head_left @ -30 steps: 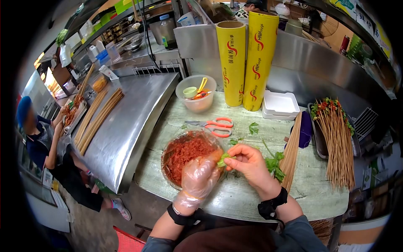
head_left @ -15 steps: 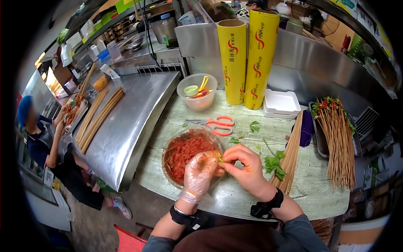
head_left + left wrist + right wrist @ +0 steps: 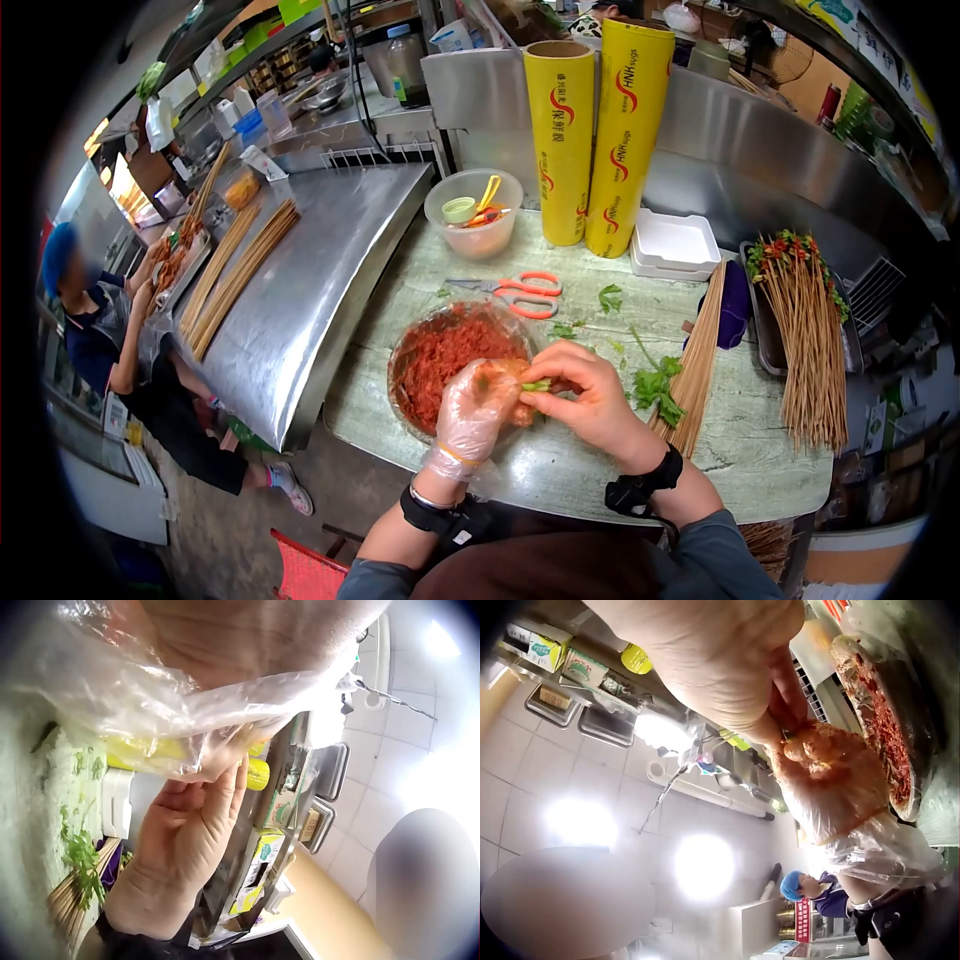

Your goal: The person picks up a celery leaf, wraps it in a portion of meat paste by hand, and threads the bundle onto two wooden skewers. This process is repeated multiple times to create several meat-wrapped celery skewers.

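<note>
The left hand [image 3: 474,405], in a clear plastic glove smeared with red, is curled at the right rim of a bowl of red minced filling [image 3: 450,362]. Against its fingertips, the bare right hand [image 3: 590,400] pinches a small green piece [image 3: 537,385] between thumb and fingers. In the right wrist view the gloved left hand [image 3: 825,780] has reddish paste on its curled fingers; whether anything lies inside them cannot be told. The left wrist view shows the right hand [image 3: 176,847] touching the glove, its fingertips partly hidden by plastic.
Orange-handled scissors [image 3: 515,292], a tub [image 3: 474,225], yellow film rolls [image 3: 560,150] and white trays [image 3: 673,246] stand behind the bowl. Leafy greens [image 3: 658,388] and bare sticks [image 3: 700,365] lie right, near a tray of topped skewers [image 3: 800,340]. A person [image 3: 110,340] works at left.
The right hand has moved slightly left, bringing the green piece against the left hand's fingers. The left hand has turned so that its red-smeared fingers show from above.
</note>
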### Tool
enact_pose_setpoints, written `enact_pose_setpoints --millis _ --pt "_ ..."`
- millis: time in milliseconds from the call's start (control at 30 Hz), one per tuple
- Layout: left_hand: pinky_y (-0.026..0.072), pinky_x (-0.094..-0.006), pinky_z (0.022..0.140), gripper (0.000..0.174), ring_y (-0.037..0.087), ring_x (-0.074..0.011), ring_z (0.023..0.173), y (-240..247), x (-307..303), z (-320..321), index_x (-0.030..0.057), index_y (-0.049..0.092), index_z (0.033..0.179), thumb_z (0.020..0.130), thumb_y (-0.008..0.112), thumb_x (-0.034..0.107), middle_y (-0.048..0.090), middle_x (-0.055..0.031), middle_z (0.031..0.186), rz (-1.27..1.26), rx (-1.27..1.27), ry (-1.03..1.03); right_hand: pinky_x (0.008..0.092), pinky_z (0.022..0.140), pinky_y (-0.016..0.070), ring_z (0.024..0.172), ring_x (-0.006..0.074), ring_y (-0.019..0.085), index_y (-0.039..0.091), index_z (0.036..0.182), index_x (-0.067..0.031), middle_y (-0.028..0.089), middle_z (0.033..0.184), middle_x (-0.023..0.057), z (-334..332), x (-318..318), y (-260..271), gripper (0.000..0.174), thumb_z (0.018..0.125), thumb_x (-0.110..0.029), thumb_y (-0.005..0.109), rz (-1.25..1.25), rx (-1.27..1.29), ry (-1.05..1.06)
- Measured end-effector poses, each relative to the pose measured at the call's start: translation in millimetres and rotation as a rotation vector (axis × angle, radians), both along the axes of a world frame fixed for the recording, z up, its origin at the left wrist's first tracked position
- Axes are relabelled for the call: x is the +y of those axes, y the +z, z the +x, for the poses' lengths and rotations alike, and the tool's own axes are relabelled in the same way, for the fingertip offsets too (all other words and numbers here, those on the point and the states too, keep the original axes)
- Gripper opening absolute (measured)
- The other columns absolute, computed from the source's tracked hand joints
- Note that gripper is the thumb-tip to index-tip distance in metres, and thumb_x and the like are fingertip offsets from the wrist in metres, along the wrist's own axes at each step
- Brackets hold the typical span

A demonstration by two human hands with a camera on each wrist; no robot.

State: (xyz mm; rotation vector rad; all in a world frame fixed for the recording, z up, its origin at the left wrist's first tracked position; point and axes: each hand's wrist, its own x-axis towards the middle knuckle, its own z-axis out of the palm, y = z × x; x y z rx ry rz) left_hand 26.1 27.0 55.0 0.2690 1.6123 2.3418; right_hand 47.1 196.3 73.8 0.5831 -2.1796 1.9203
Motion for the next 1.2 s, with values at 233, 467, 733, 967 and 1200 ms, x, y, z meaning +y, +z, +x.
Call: enact_pose_setpoints --millis 233,467,733,967,1200 --pt "0.0526 -0.0301 0.064 0.049 0.061 -0.0172 0.072 4.3 -35.5 -23.5 -0.0013 0.038 0.129 0.087 0.059 0.013 0.061 -0.0109 0.088 -0.075 0.199 0.118 0.0220 0.069 0.0490 0.083 0.0119 0.058 0.063 0.088 -0.0003 0.057 0.094 0.0057 -5.0 8.1 -6.5 0.014 0.076 0.007 0.066 -0.206 -0.051 -0.035" --pt "0.0502 -0.0282 0.075 0.027 0.063 -0.0174 0.088 26.1 -95.9 -48.2 -0.0050 0.063 0.106 0.083 0.064 0.008 0.066 -0.0115 0.104 -0.461 0.347 0.195 0.0232 0.078 0.0502 0.087 0.0123 0.058 0.062 0.091 0.0026 0.056 0.096 0.0075 -12.2 19.4 -7.2 0.016 0.077 0.011 0.063 -0.364 -0.093 -0.037" --pt "0.0500 -0.0353 0.074 0.016 0.064 -0.0278 0.080 27.3 -79.0 -60.9 0.0064 0.069 0.091 0.076 0.066 0.011 0.067 -0.0134 0.087 -1.113 0.733 0.026 0.0234 0.076 0.0513 0.086 0.0124 0.058 0.061 0.088 0.0023 0.055 0.095 0.0067 -11.7 20.5 -7.2 0.015 0.077 0.012 0.062 -0.331 -0.070 -0.088" --pt "0.0450 -0.0439 0.065 0.013 0.056 -0.0362 0.071 11.9 -41.2 -76.7 0.0066 0.067 0.080 0.076 0.067 0.018 0.059 -0.0171 0.072 -1.154 1.023 -0.237 0.0226 0.076 0.0508 0.086 0.0116 0.057 0.062 0.088 0.0014 0.054 0.094 0.0056 -8.9 23.8 -1.2 0.015 0.076 0.010 0.062 -0.293 -0.048 -0.106" --pt "0.0448 -0.0448 0.066 0.015 0.057 -0.0348 0.072 19.3 -46.9 -72.6 0.0072 0.066 0.078 0.072 0.069 0.021 0.058 -0.0180 0.070 -1.290 0.961 -0.519 0.0221 0.076 0.0503 0.086 0.0111 0.057 0.061 0.088 0.0014 0.054 0.094 0.0056 -5.8 27.0 3.4 0.014 0.077 0.009 0.063 -0.278 -0.040 -0.106"
